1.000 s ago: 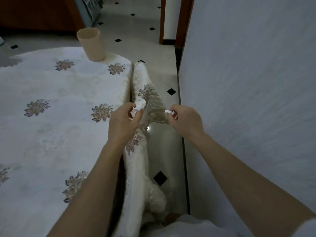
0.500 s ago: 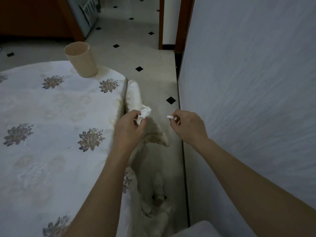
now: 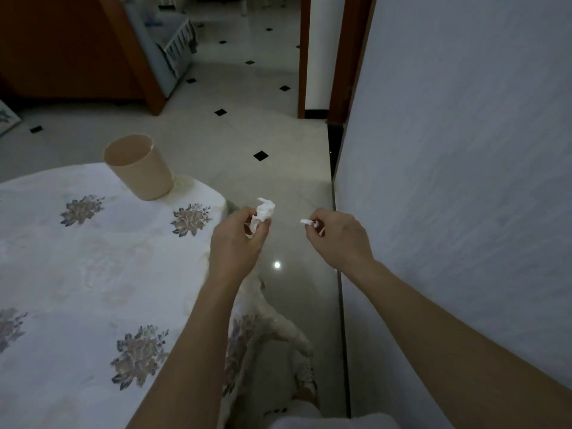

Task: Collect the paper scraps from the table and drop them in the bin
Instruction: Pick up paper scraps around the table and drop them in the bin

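Observation:
My left hand (image 3: 236, 239) holds a crumpled white paper scrap (image 3: 263, 212) that sticks up above the fingers, just past the table's right edge. My right hand (image 3: 335, 236) pinches a smaller white paper scrap (image 3: 307, 222) between thumb and fingers, over the floor. A beige bin (image 3: 139, 167) stands upright and open on the far edge of the table (image 3: 77, 274), to the left of and beyond both hands. Its inside is not visible from here.
The table carries a white cloth with floral prints; its hem hangs down at the right. A grey wall (image 3: 464, 181) runs close on the right. Tiled floor (image 3: 247, 134) with black diamonds lies ahead, with a wooden door frame (image 3: 340, 57) beyond.
Both hands have risen and moved forward with their scraps, away from the hanging tablecloth fold. The view has tilted up, so the bin appears nearer to the hands.

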The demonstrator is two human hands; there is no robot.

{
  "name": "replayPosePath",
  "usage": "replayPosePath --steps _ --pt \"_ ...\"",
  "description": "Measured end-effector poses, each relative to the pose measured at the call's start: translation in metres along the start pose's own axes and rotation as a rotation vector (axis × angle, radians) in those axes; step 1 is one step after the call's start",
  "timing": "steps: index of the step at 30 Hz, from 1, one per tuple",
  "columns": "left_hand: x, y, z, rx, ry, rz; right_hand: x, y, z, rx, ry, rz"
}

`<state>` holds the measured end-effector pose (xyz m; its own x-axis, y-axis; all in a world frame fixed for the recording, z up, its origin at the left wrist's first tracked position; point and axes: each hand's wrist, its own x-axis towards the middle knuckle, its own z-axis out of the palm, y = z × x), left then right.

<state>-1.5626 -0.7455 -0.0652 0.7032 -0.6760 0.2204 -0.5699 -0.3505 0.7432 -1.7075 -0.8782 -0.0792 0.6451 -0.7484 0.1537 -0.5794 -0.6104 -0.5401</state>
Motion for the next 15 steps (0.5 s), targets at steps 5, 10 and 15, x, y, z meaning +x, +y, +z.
replayPosePath --steps 5,10,15 --pt "0.08 0.004 0.013 -0.041 0.007 -0.041 0.087 0.011 -0.004 0.009 0.002 -0.008" --pt "0.143 -0.009 0.026 -0.006 0.047 -0.063 0.157 0.019 0.002 0.025 0.009 -0.038" --pt "0.199 -0.024 0.039 0.049 0.092 -0.072 0.229 0.017 0.014 0.078 0.008 -0.045"
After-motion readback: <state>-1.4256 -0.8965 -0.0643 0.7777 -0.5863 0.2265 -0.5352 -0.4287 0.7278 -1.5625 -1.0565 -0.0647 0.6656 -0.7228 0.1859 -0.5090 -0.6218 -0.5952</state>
